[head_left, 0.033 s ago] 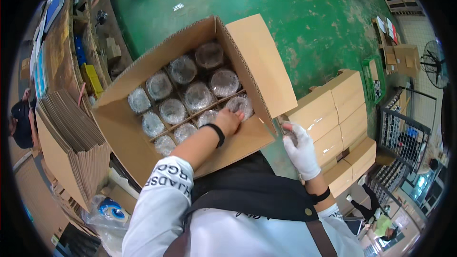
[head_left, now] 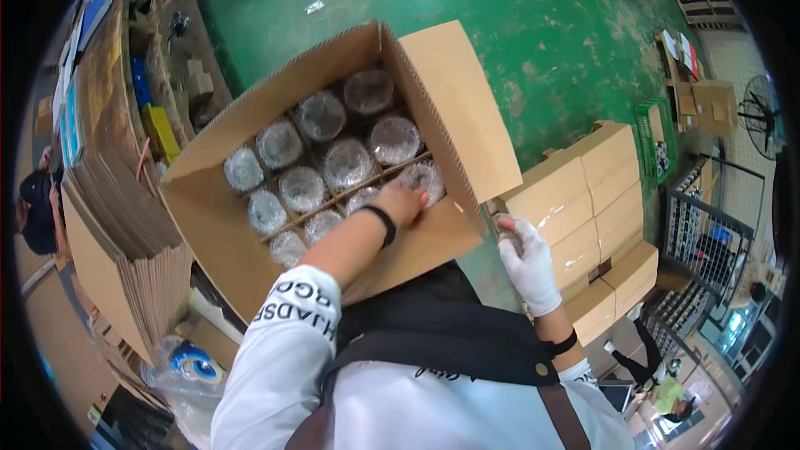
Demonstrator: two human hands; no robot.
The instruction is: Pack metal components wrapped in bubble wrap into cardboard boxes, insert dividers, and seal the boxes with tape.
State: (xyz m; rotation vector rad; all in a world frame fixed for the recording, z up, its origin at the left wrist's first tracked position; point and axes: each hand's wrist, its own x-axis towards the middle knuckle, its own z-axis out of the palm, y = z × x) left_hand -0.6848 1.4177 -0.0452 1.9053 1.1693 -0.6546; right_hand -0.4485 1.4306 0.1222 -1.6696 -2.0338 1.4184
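An open cardboard box (head_left: 275,279) stands tilted in front of me, split by cardboard dividers into compartments. Round jar-like items in clear bubble wrap, such as this one (head_left: 347,163), fill the cells in rows. My bare left hand (head_left: 402,202) reaches into the box, its fingers closed against a wrapped jar (head_left: 425,180) in the right near corner; some fingertips are hidden. Outside the box, by its right side, is my right hand (head_left: 530,271) in a white glove with bare fingertips. Its fingers are loosely bent and apart, nothing visible between them, close to the box's edge.
A wide flap (head_left: 460,104) sticks out from the box's right side. Closed cartons (head_left: 575,217) are stacked on the right. Flat cardboard sheets (head_left: 125,250) and a wooden shelf (head_left: 108,75) stand left. Farther right are a green crate (head_left: 655,140) and a fan (head_left: 758,117).
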